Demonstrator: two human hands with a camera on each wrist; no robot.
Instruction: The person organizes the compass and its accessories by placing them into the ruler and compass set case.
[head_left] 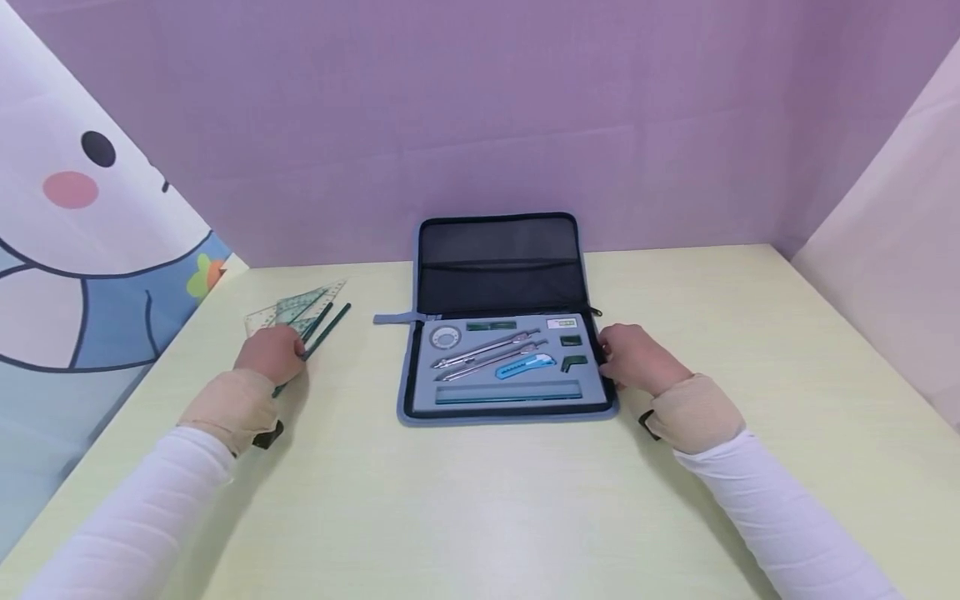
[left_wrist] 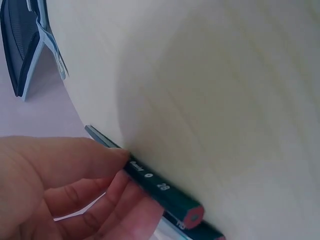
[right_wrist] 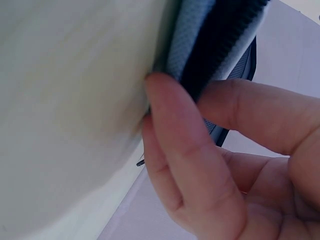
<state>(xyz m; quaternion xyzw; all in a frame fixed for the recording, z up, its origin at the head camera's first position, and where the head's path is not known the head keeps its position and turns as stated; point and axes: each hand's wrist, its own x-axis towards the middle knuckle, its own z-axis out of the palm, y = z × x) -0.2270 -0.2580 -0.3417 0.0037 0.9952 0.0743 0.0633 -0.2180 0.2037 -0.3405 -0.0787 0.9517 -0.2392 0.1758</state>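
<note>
An open zip case [head_left: 506, 419] lies mid-table, its grey tray holding compasses, a blue cutter [head_left: 525, 366], a round dial and small green items. At the table's left, my left hand [head_left: 272, 354] pinches a dark green pencil marked 2B [left_wrist: 165, 187] between thumb and fingers. A second green pencil [left_wrist: 207, 231] lies against it, partly hidden. Clear set squares [head_left: 300, 306] lie just beyond that hand. On the case's right edge, my right hand [head_left: 633, 358] grips the zipped border [right_wrist: 192, 45], thumb on one side and fingers on the other.
Behind the table hangs a purple cloth [head_left: 495, 125], close to the raised lid [head_left: 498, 265]. A printed cloth [head_left: 90, 225] stands along the left side and a pale one [head_left: 900, 250] along the right. A strap [head_left: 393, 318] sticks out left of the case.
</note>
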